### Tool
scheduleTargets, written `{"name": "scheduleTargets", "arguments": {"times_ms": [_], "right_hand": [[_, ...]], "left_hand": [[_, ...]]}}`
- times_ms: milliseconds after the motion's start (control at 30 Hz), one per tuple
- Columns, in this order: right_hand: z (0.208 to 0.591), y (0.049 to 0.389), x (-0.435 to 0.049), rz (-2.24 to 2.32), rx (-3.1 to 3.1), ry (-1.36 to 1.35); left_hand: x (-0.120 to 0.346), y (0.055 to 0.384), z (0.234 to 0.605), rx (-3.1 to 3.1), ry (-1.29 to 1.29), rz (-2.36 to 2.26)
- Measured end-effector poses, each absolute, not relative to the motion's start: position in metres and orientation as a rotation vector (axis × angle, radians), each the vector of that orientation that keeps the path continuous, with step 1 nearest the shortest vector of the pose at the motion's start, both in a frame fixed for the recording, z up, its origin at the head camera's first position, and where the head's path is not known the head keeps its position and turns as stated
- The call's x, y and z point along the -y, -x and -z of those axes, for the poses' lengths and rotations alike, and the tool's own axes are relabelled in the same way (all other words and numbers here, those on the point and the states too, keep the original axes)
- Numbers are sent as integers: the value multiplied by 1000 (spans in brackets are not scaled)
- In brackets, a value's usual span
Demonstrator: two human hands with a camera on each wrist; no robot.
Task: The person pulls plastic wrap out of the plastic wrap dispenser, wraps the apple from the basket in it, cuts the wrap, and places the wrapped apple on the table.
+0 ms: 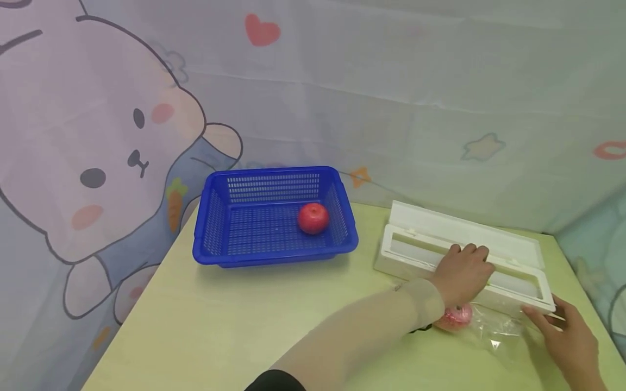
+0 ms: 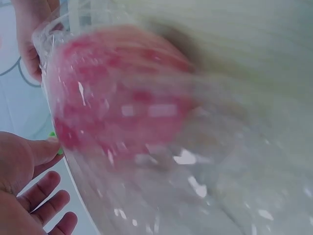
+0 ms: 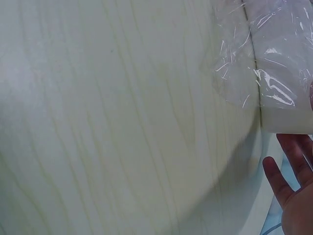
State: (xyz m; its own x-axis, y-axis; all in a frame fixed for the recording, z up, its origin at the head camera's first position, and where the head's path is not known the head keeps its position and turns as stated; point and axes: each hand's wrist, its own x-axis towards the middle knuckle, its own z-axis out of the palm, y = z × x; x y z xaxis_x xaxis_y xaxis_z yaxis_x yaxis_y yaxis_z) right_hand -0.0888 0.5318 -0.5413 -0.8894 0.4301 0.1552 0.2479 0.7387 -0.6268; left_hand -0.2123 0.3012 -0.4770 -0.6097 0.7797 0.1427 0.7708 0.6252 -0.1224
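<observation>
A white cling film dispenser [image 1: 508, 304], its lid [image 1: 469, 231] raised, lies along the table's right rear. My left hand [image 1: 462, 274] is over its middle, thumb and forefinger pinching a small green slide cutter [image 2: 59, 144] at the edge. With thumb in front and fingers behind, my right hand [image 1: 569, 339] grips the dispenser's right end. Clear cling film [image 3: 279, 78] hangs from its front onto the table. Under the film sits a red apple [image 2: 122, 93], partly hidden by my left wrist in the head view.
A blue plastic basket [image 1: 276, 255] stands left of the dispenser, with another red apple [image 1: 313, 218] inside at its right. Behind the pale table [image 1: 195, 326] hangs a printed cloth [image 1: 342, 108].
</observation>
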Motion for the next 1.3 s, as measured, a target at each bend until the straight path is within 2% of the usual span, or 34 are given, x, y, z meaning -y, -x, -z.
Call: {"name": "scheduleTargets", "arguments": {"times_ms": [533, 1300], "right_hand": [[545, 91, -531, -846, 2676, 609], [542, 93, -531, -877, 2661, 573]], "left_hand": [[-250, 222, 471, 2663, 1271, -87], [-182, 243, 471, 2614, 1221, -93]]}}
